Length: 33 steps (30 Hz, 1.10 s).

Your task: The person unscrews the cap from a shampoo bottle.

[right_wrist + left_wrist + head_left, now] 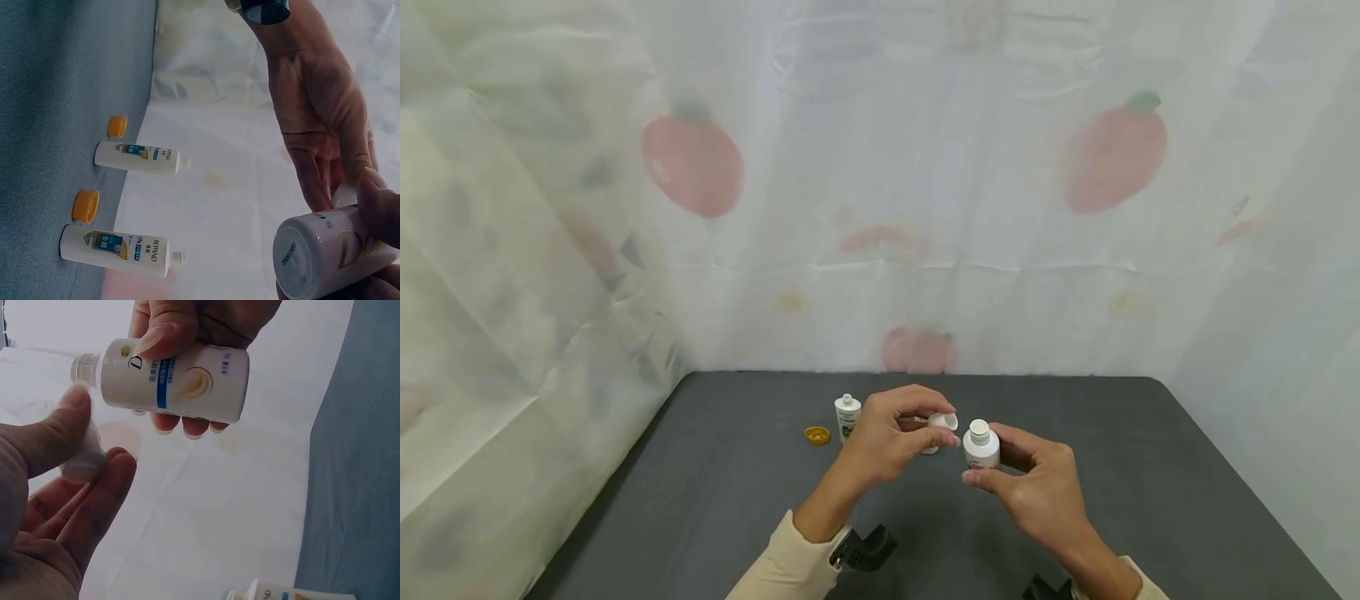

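My left hand pinches a white cap between thumb and fingers. To its right, my right hand grips a small white bottle around its body. The bottle's threaded neck is bare, and the cap is held just to the left of it. In the left wrist view, the bottle shows a blue stripe and a cream swirl on its label. From the right wrist view, the bottle's base faces the camera, while the cap there is mostly hidden behind the fingers.
Two slim white bottles, one nearer and one farther, stand uncapped on the dark table. Beside them lie orange caps. In the head view, my left hand partly hides one bottle. A pale fruit-print curtain encloses the table.
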### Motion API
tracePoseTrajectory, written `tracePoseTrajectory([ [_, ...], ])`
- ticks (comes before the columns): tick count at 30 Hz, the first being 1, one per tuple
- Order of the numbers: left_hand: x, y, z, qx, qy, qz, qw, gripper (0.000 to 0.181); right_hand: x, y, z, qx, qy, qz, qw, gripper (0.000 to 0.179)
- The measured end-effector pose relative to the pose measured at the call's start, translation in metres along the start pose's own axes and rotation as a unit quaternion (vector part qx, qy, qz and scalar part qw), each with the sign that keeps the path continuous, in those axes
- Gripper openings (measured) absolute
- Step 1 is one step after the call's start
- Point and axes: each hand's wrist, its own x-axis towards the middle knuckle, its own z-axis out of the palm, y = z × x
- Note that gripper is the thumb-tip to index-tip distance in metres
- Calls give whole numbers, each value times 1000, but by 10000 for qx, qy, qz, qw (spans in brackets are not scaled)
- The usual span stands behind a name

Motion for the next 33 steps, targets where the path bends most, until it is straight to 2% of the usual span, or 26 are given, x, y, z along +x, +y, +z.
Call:
tracePoseTrajectory([
  [4,-1,-4,4,-160,-35,-219,9996,28,-1,1,-2,36,43,-89,9999,50],
  [9,-1,-7,8,-490,-278,-586,9967,36,-1,3,-4,94,47,-50,9999,51],
  [13,0,-11,12,-536,-363,-754,9951,36,0,7,-6,174,118,-34,9998,51],
  [20,3,-17,22,346,-127,-526,9979,29,0,14,-12,244,264,98,9993,52],
  [28,9,-21,35,653,184,-550,9962,30,4,21,-19,442,212,537,9974,53],
  [33,11,-23,43,1099,249,-352,9930,30,8,26,-23,341,123,701,9969,56],
])
